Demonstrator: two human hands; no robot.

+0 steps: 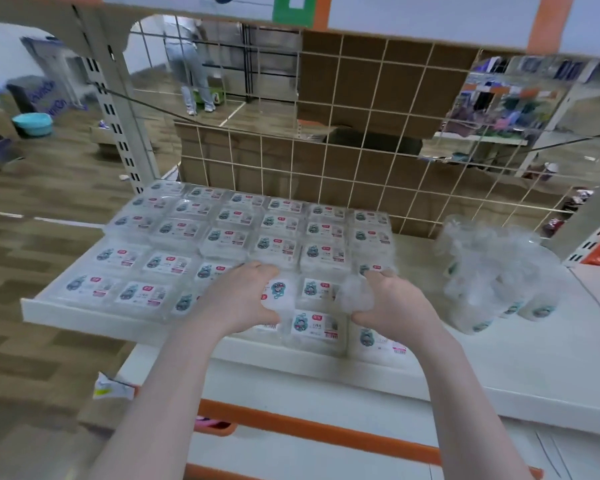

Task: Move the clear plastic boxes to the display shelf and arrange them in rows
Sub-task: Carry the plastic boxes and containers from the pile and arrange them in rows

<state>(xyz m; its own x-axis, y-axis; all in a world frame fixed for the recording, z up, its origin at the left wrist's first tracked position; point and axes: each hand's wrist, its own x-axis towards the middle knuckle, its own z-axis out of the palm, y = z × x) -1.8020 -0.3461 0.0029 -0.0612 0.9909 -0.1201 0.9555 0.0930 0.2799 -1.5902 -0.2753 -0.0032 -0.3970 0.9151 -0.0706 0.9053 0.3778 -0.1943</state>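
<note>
— Wood-pattern floor to the left, a wire grid (340, 140) behind, and a white display shelf (520, 344) filling the middle. Saw the clear plastic boxes (222, 233) on that shelf?

— Saw them. Laid flat in rows across the shelf's left and middle part, labels up, touching one another, the rows running back to the grid.

— And the left hand (238, 299)?

— Reached forward over the shelf's front edge, bare forearm stretched straight, palm turned inward. Fingers curled round the left side of one box (314, 325) lying at the front of the rows.

— The right hand (390, 297)?

— Mirrored the left from the other side, thumb toward the front edge, fingers bent over a crumpled clear wrapper (355, 296). Pinched that wrapper against the palm. Could not tell whether the fingers also touched the box underneath.

— Anything to the right of the rows?

— A bundle of plastic-wrapped boxes (492, 271), heaped on the shelf near the grid, apart from both hands.

— Beyond the grid?

— Brown cardboard, and a person (191, 64) standing far back on the floor. Too blurred for more.
</note>
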